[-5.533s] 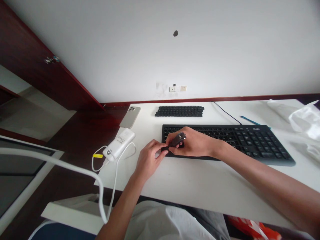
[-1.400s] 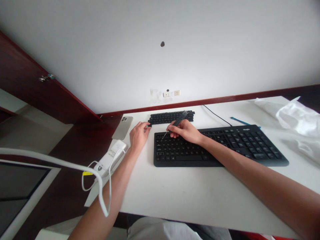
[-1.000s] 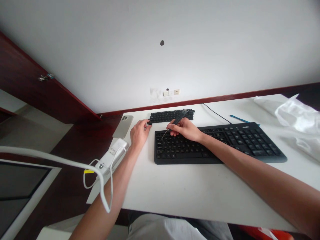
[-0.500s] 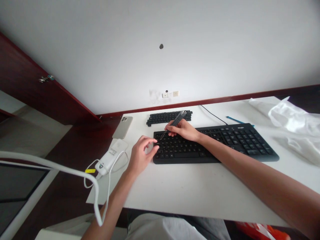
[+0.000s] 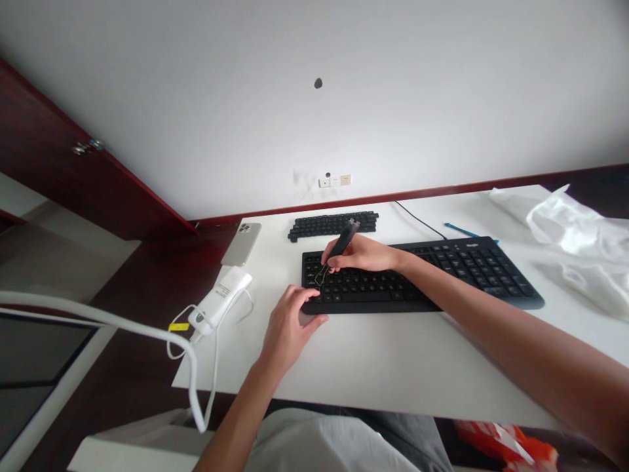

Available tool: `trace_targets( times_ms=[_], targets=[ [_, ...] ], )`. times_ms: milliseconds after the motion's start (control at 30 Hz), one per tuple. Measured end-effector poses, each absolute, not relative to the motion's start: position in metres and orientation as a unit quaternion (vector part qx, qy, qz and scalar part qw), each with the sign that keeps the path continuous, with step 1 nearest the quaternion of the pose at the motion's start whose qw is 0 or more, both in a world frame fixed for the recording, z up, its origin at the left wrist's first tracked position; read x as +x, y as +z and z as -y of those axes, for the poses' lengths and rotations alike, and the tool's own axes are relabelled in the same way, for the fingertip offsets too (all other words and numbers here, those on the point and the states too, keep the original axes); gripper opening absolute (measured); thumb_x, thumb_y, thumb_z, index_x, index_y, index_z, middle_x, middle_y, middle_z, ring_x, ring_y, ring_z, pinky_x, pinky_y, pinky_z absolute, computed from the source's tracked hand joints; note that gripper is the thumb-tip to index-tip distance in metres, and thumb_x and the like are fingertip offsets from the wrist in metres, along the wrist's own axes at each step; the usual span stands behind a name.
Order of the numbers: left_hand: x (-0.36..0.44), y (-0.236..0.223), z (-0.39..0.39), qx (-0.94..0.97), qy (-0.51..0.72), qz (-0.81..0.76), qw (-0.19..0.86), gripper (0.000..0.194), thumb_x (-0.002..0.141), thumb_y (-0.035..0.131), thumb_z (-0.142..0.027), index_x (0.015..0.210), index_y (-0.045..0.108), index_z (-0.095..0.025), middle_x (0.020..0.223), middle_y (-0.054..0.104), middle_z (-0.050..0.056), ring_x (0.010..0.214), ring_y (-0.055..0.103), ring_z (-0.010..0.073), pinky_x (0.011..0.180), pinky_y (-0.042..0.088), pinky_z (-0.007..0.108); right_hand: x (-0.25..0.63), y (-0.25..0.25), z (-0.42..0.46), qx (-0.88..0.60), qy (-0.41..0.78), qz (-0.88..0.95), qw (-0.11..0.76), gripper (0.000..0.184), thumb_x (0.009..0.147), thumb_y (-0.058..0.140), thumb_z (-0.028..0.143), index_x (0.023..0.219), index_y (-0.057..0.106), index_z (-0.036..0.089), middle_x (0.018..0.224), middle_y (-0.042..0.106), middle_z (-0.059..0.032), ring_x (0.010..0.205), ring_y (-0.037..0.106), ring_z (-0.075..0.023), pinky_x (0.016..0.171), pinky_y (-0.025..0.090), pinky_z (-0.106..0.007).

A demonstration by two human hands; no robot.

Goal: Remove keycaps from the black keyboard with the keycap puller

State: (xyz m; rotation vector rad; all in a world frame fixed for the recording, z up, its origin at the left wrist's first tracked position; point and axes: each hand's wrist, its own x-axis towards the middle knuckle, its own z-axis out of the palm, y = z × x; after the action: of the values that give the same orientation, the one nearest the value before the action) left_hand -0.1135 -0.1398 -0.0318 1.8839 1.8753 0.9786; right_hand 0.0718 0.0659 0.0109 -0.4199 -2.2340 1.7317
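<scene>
A black full-size keyboard (image 5: 496, 265) lies on the white desk. My right hand (image 5: 361, 252) grips the black handle of a keycap puller (image 5: 339, 242) over the keyboard's left part. Its thin wire loops point down to the lower left, among the left-hand keys; whether they hold a key I cannot tell. My left hand (image 5: 289, 321) rests at the keyboard's front left corner, thumb and fingers apart. Its index fingertip touches the corner keys, and the thumb lies along the front edge. Behind the keyboard sits a block of loose black keycaps (image 5: 331, 225) set out in rows.
A phone (image 5: 240, 244) and a white power device (image 5: 219, 300) with a looped cable lie on the left. A blue stick-like tool (image 5: 460, 229) lies behind the keyboard. Crumpled white plastic (image 5: 580, 226) covers the right side. A thick white cable (image 5: 147, 336) curves across the lower left.
My left hand has slid toward the front edge of the keyboard, its thumb now lower. The puller's wire loops have moved slightly toward the front and show spread wider.
</scene>
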Motion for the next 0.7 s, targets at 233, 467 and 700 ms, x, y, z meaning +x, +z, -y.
trace_targets(
  times_ms=[233, 467, 700],
  targets=[
    [-0.112, -0.0305, 0.1407, 0.657, 0.326, -0.66, 0.161, 0.037, 0.088, 0.081, -0.018, 0.119, 0.065, -0.029, 0.114, 0.065, 0.002, 0.102, 0.066, 0.0213, 0.091, 0.054, 0.034, 0.0727, 0.0155, -0.0623, -0.124, 0.58, 0.799, 0.098, 0.026, 0.09, 0.072, 0.037, 0.108, 0.078, 0.018, 0.088, 0.079, -0.0049, 0.085, 0.074, -0.0224, 0.076, 0.057, -0.033],
    [-0.1114, -0.03, 0.1394, 0.658, 0.317, -0.664, 0.163, 0.036, 0.089, 0.079, -0.017, 0.119, 0.064, -0.028, 0.111, 0.065, 0.002, 0.098, 0.064, 0.0205, 0.087, 0.052, 0.033, 0.0731, 0.0186, -0.0623, -0.136, 0.554, 0.816, 0.091, 0.027, 0.089, 0.073, 0.037, 0.108, 0.079, 0.017, 0.092, 0.08, -0.0057, 0.087, 0.075, -0.0223, 0.079, 0.057, -0.033],
    [-0.1115, -0.0311, 0.1401, 0.663, 0.305, -0.665, 0.157, 0.034, 0.091, 0.077, -0.017, 0.12, 0.063, -0.027, 0.112, 0.065, 0.003, 0.104, 0.063, 0.0228, 0.092, 0.051, 0.035, 0.0718, 0.021, -0.0599, -0.134, 0.547, 0.823, 0.074, 0.03, 0.087, 0.076, 0.037, 0.108, 0.081, 0.016, 0.1, 0.081, -0.0063, 0.088, 0.074, -0.0206, 0.081, 0.056, -0.032]
  ],
)
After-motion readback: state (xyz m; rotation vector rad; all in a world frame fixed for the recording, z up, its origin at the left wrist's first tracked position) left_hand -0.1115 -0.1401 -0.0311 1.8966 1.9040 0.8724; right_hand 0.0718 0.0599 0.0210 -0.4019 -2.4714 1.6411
